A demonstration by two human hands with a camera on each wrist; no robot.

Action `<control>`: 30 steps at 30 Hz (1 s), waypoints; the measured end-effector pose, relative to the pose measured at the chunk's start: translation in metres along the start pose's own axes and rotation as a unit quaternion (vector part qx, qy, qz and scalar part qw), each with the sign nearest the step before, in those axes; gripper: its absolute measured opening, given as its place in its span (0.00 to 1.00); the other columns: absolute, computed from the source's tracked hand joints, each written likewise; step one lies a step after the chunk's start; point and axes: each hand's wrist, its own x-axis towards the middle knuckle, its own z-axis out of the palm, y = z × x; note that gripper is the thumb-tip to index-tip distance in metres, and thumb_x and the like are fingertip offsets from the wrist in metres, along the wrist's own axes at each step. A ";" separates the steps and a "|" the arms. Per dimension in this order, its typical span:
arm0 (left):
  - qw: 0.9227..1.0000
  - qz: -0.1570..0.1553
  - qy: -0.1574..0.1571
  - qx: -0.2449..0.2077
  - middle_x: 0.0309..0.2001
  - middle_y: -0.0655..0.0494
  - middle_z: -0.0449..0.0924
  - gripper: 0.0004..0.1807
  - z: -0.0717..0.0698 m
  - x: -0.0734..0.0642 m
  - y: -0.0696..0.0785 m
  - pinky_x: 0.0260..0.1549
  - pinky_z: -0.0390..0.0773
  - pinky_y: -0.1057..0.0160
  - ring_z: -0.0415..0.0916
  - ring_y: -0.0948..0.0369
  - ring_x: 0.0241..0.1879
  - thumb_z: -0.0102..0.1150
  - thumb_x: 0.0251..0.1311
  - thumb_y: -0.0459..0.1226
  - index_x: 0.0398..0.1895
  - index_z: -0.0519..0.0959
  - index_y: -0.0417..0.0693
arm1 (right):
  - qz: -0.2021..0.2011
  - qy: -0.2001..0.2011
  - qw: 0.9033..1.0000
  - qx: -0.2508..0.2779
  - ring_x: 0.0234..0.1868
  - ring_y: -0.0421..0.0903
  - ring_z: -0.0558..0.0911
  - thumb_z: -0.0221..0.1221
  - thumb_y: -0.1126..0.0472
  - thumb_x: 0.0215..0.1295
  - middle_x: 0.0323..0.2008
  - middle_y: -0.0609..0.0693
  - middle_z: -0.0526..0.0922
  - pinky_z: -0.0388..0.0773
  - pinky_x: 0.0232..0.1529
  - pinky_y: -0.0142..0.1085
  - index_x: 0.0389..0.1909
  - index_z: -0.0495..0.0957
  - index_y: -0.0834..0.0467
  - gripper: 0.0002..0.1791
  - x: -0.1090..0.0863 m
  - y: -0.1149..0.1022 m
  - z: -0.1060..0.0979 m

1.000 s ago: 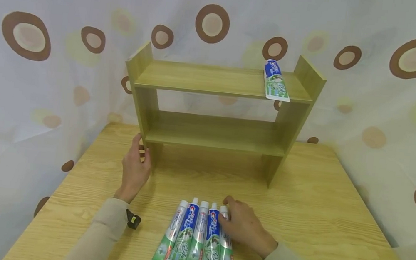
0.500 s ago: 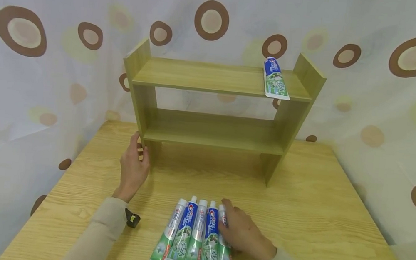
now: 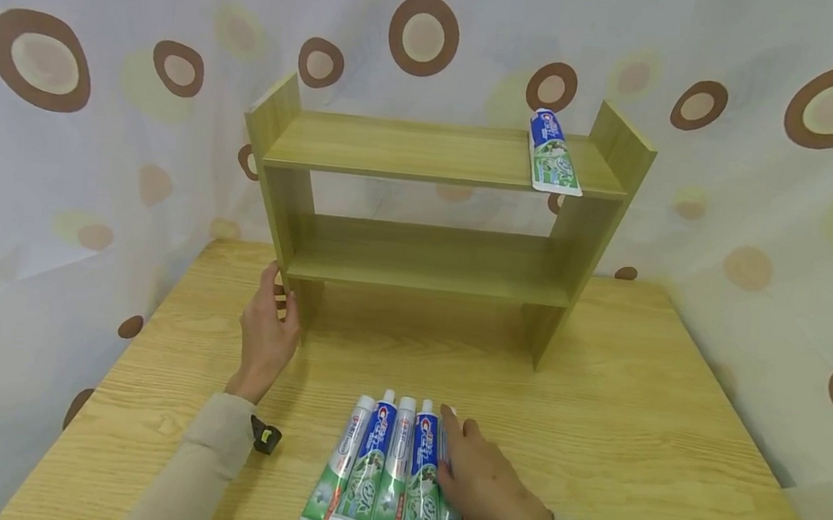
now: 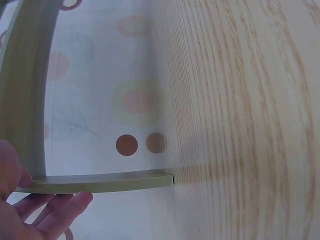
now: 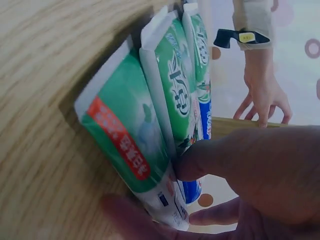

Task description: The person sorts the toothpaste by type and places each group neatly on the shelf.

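Note:
Several toothpaste tubes lie fanned on the table in the head view, silver-and-green ones alternating with blue-and-green ones. My right hand (image 3: 489,480) covers much of the rightmost silver-and-green toothpaste tube (image 5: 132,125). In the right wrist view its thumb lies along one side of that tube and its fingers reach round the other, near the cap end. A blue-and-green toothpaste tube (image 3: 422,487) lies right beside it. My left hand (image 3: 267,338) grips the left side panel of a two-tier wooden shelf (image 3: 427,150), thumb on one face and fingers on the other (image 4: 62,217).
One blue-and-green toothpaste tube (image 3: 553,152) rests at the right end of the top board, its flat end slightly over the front edge. The shelf stands toward the back of the wooden table (image 3: 669,452). A patterned cloth (image 3: 173,128) hangs behind and at both sides.
My right hand has closed in on the rightmost toothpaste tube and now covers more of it. My left hand stays on the shelf panel. The head view has shifted slightly.

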 end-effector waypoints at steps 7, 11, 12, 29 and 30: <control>1.000 -0.003 -0.006 -0.002 0.45 0.29 0.86 0.25 0.001 0.000 0.001 0.37 0.92 0.36 0.90 0.35 0.39 0.56 0.77 0.26 0.75 0.69 0.35 | -0.001 -0.006 0.999 -0.048 0.35 0.61 0.88 0.74 0.62 0.65 0.58 0.77 0.81 0.91 0.29 0.49 0.80 0.65 0.68 0.46 0.003 -0.002 0.001; 1.000 -0.002 -0.007 -0.004 0.46 0.29 0.86 0.25 0.002 0.000 0.000 0.38 0.92 0.36 0.89 0.34 0.39 0.55 0.78 0.26 0.75 0.69 0.36 | 0.003 -0.015 0.998 -0.059 0.39 0.65 0.89 0.79 0.61 0.58 0.60 0.78 0.80 0.92 0.34 0.53 0.81 0.64 0.68 0.53 0.005 -0.002 -0.001; 1.000 -0.002 -0.007 -0.004 0.46 0.29 0.86 0.25 0.002 0.000 0.000 0.37 0.92 0.36 0.89 0.34 0.39 0.55 0.78 0.26 0.75 0.69 0.36 | 0.006 -0.022 0.998 -0.058 0.41 0.66 0.89 0.80 0.61 0.57 0.62 0.79 0.79 0.93 0.35 0.54 0.82 0.62 0.68 0.55 0.006 -0.002 -0.002; 1.000 -0.005 -0.012 0.009 0.47 0.28 0.86 0.26 0.000 0.002 0.000 0.39 0.91 0.33 0.90 0.33 0.40 0.56 0.77 0.26 0.76 0.68 0.35 | -0.026 -0.025 0.999 -0.015 0.43 0.63 0.89 0.72 0.62 0.55 0.67 0.80 0.75 0.94 0.40 0.54 0.85 0.59 0.63 0.56 0.005 0.020 0.006; 1.000 -0.007 -0.013 0.009 0.47 0.28 0.86 0.26 -0.001 0.001 0.000 0.39 0.91 0.33 0.89 0.33 0.40 0.56 0.78 0.26 0.76 0.68 0.36 | -0.024 -0.026 0.999 -0.017 0.45 0.64 0.89 0.72 0.62 0.55 0.67 0.79 0.76 0.93 0.43 0.56 0.85 0.59 0.62 0.56 0.005 0.020 0.007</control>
